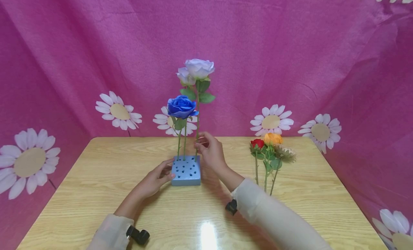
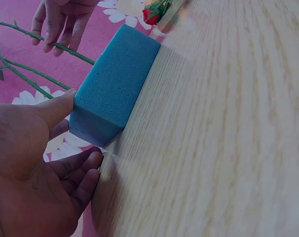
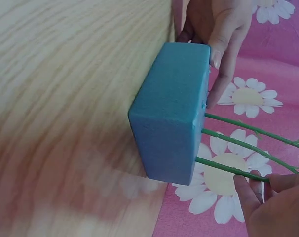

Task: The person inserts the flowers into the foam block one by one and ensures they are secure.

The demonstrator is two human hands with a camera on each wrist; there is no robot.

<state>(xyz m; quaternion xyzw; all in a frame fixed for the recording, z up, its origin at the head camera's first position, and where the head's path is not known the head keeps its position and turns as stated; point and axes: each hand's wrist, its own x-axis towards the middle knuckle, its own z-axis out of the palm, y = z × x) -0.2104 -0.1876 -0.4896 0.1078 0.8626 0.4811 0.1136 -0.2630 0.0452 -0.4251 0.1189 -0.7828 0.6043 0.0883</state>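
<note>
Sleeves [image 1: 284, 221] up front, left hand [image 1: 156, 179] rests half-open against blue block [image 1: 187, 175] at 9 o'clock, right hand [image 1: 211, 152] pinches pale rose stem [image 1: 197, 117] at 1, seating it imo, so push straight next.

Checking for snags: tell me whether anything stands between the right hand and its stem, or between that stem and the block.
Nothing visible does. The right hand pinches the stem, whose lower end sits in the block.
</note>
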